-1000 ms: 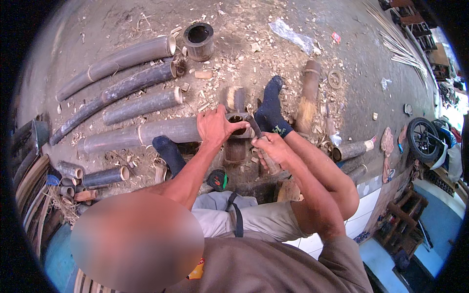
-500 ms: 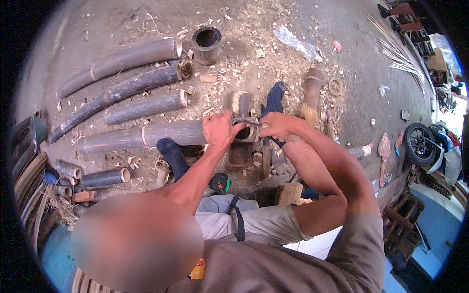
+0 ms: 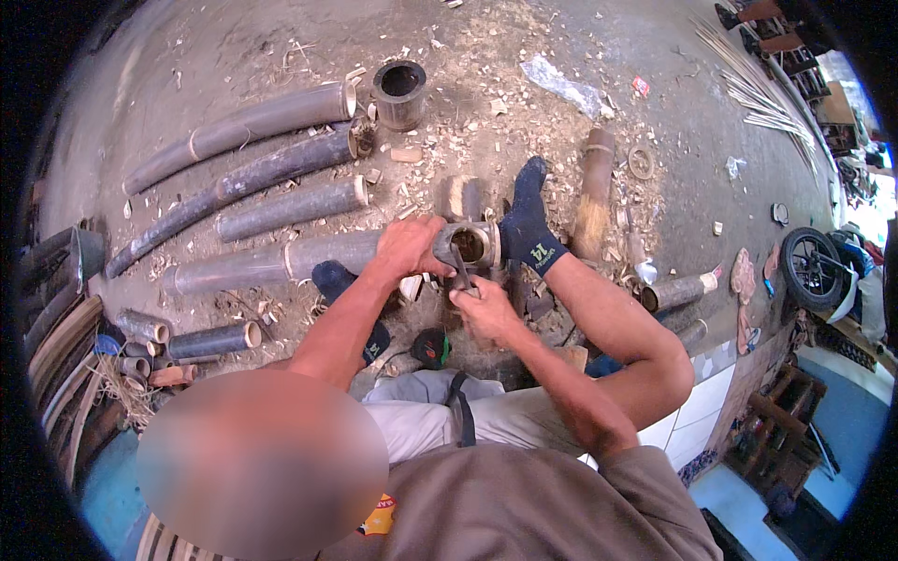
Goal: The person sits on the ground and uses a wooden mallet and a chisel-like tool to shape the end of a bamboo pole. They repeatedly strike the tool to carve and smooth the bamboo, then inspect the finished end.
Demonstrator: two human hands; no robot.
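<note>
a bamboo tube is laid left to right, its opening near the right end, beside a socked foot. the tube is clasped by the left hand, presumably for steadiness; a dark-bladed tool is gripped in the right hand at the opening's near rim. since the earlier frame, the right hand has been shifted from the opening's right to its near side.

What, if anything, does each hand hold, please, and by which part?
The right hand holds a knife by its handle end; the left hand grips the bamboo tube beside its opening.
</note>
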